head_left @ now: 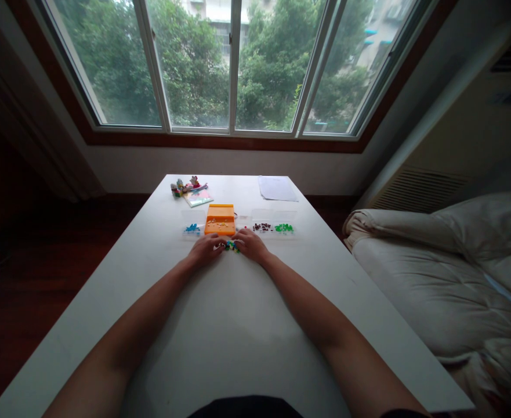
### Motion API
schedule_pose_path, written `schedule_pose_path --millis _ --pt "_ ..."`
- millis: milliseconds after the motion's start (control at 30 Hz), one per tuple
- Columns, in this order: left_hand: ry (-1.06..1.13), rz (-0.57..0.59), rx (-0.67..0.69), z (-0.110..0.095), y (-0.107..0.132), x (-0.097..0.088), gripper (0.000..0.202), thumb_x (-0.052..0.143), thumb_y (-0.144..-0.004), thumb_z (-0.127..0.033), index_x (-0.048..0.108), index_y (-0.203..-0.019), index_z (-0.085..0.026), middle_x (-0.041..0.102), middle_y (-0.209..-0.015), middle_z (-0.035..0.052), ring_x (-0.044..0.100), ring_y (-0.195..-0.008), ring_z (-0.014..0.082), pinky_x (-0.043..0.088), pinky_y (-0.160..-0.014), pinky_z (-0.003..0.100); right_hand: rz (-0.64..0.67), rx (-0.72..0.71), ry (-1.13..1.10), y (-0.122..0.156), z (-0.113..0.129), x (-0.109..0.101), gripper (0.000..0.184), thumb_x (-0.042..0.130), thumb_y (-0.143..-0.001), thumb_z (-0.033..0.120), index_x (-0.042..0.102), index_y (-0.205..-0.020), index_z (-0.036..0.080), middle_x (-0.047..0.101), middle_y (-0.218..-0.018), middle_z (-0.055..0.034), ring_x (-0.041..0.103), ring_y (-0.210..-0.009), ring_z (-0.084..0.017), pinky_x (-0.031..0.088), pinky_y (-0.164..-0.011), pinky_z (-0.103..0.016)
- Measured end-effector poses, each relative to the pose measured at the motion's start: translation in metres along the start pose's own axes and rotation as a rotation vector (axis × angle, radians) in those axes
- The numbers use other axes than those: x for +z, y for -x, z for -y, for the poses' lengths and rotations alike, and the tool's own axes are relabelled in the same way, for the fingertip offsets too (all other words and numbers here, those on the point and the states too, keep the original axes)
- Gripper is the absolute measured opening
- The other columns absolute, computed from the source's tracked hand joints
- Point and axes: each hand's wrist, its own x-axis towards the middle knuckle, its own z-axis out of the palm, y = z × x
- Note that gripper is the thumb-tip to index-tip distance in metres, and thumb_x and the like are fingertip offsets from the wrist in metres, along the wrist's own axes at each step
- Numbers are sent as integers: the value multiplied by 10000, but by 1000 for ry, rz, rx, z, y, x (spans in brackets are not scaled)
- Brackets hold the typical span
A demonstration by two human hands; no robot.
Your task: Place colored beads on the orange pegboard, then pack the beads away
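Observation:
A small pile of mixed blue, green, yellow and dark pieces (230, 246) lies on the white table, too small to make out one by one. My left hand (206, 249) rests at the pile's left side, its fingers and thumb apart and curved towards it. From the right, my right hand (250, 244) reaches the same pile with fingers stretched out, lying close along its edge. I see nothing held in either hand, though parts of the fingertips are hidden. Just beyond both hands stands an open orange box (220, 212) with a few small pale pieces in it.
Clear trays hold blue pieces (192, 228), dark brown pieces (263, 227) and green pieces (283, 227). Further back are small colourful figures (189, 185), a pastel card (198, 198) and white paper sheets (276, 188). A cushioned seat (438, 278) stands right of the table (238, 342).

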Motion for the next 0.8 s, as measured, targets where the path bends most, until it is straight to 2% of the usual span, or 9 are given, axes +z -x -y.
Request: schedule_pose_path --millis 233,400,800 --pt "-30 -42 -44 -6 -5 5 210 599 -894 -306 742 -1047 -285 644 -926 39 603 -853 192 424 -761 294 -36 32 -9 -2 3 0 126 601 -938 217 720 -979 227 641 -974 -59 563 -955 -175 447 -895 -298" --pt "-55 -39 -59 -14 -9 7 174 590 -896 -308 744 -946 -245 641 -909 51 597 -837 195 424 -761 303 -62 62 -17 -2 4 1 128 595 -943 212 723 -944 217 632 -937 -60 556 -942 -173 443 -879 -286" --pt "-49 -56 -86 -8 -4 8 147 606 -871 -271 736 -933 -242 632 -911 49 594 -864 195 446 -795 308 -72 57 -20 -1 2 0 139 584 -955 236 720 -938 217 641 -938 -54 561 -934 -164 445 -856 -272"
